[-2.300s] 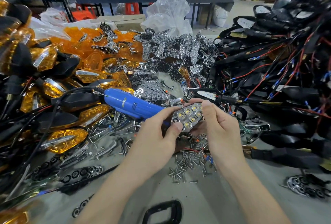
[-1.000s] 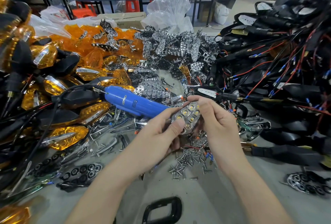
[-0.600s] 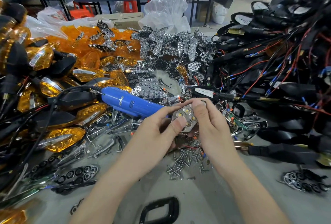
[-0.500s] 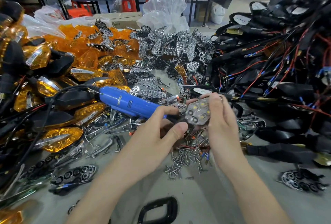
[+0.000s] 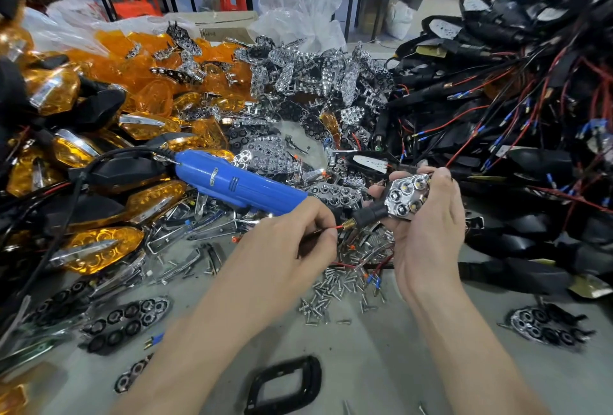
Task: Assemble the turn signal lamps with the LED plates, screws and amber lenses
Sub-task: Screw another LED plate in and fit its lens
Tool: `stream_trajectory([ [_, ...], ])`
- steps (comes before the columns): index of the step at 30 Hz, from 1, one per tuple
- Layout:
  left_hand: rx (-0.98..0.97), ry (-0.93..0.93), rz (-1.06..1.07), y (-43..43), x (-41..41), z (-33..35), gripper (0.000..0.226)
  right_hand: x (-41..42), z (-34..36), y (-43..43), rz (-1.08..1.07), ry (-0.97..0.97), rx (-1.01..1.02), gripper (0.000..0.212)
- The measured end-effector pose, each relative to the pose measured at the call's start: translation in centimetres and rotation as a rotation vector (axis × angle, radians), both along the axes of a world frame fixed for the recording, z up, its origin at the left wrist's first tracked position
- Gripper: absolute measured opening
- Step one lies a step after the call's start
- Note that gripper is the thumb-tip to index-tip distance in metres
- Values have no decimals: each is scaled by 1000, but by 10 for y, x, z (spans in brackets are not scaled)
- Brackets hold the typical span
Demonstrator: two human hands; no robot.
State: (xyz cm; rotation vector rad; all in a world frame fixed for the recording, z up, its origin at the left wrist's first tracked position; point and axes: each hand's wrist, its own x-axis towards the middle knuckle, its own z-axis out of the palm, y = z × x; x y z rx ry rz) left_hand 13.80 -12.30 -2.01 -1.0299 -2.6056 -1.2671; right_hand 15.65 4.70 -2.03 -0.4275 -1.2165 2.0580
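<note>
Grey table (image 5: 398, 365): screws (image 5: 335, 295), amber lenses (image 5: 139, 59), blue screwdriver (image 5: 242, 187).

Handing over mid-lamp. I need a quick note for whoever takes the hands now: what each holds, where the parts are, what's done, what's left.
Right hand grips a lamp, LED plate facing up.
Left hand pinches the red wire at the lamp's stem end.
The blue screwdriver lies on the bench, untouched. Loose screws sit between the wrists, and amber lenses are piled far left.
Done: the plate sits in the lamp.
Left: drive the screws (cannot tell if any is in), then fit an amber lens.
</note>
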Motion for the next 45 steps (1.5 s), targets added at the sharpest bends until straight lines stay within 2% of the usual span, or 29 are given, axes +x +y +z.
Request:
stream_trajectory([
  [6, 31, -17, -44, 6, 3, -8, 20, 0, -1, -1, -45, 42, -12, 25],
  [16, 120, -92, -56, 10, 6, -8, 9, 0, -1, -4, -49, 97, -71, 26],
  [31, 177, -130, -34, 16, 11, -9, 10, -2, 0, -5, -37, 116, -175, 31],
  [38, 208, -107, 41, 16, 10, -8, 9, -3, 3, -2, 137, 157, -309, 29],
  [45, 179, -68, 87, 16, 10, -6, 9, 1, 6, 3, 320, 152, -412, 11],
])
